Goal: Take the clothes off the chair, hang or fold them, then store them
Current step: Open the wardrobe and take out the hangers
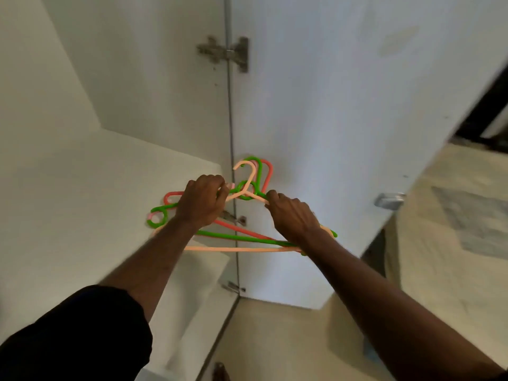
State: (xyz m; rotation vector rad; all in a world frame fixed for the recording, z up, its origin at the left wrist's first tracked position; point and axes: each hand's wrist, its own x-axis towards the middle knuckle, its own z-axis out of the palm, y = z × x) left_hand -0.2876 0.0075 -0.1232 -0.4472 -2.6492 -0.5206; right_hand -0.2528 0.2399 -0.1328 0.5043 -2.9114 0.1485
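Gripping a tangled bunch of plastic hangers (242, 215), both hands are shown raised in front of an open white wardrobe. The left hand (202, 200) is curled round the left shoulders of the bunch, just above the wardrobe shelf (82, 193); the right hand (292, 215) is closed on the right shoulder of the peach hanger (239, 249), near its neck. Green, red, pink and peach hangers are interlocked, their hooks pointing to the far side, close against the open door (343, 119). Two hinges (225, 53) are seen along the door's edge, and a metal handle (389, 200) at its right edge. The clothes and the chair named in the task are not in view; a pale patterned surface (453, 215) lies to the right, beyond the door, too blurred to be identified. The step in hand is judged to be the separating of one hanger from the bunch, before any garment is hung. It is best done if the bunch is held firm by the left hand while the peach hanger is drawn to the right and turned slightly, so that its hook is slipped out of the green loops rather than pulled against them; thin plastic may snap if it is forced. The remaining hangers may then be laid on the shelf. No brand, label or legible writing is seen on the hangers, the door or the fittings.
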